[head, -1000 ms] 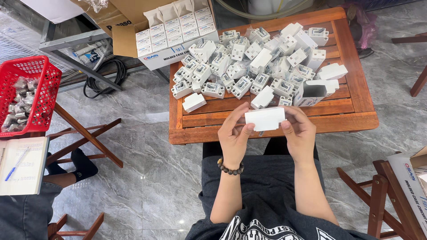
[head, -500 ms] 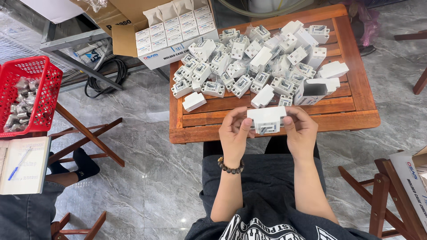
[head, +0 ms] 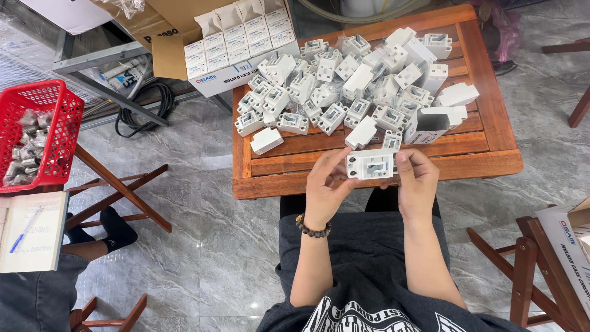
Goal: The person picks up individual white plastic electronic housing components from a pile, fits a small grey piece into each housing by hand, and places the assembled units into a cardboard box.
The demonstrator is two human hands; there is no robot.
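Note:
I hold a small white circuit breaker (head: pixel 370 164) face up between both hands over the near edge of a low wooden table (head: pixel 485 154). My left hand (head: pixel 326 184), with a dark bead bracelet on the wrist, grips its left end. My right hand (head: pixel 416 181) grips its right end. Just beyond lies a heap of several more white breakers (head: pixel 344 86). An open small white carton (head: pixel 427 125) stands at the right of the heap.
A cardboard box of small white cartons (head: pixel 236 43) sits at the table's far left corner. A red basket (head: pixel 37 132) of wrapped parts rests on a folding stand at left, above a notebook with a pen (head: pixel 31 230). Another person's leg (head: pixel 92 237) is at lower left. A boxed carton (head: pixel 568 246) sits at right.
The breaker was turned in my hands from its plain white side to its face with the switch. Both hands stayed at the table's near edge.

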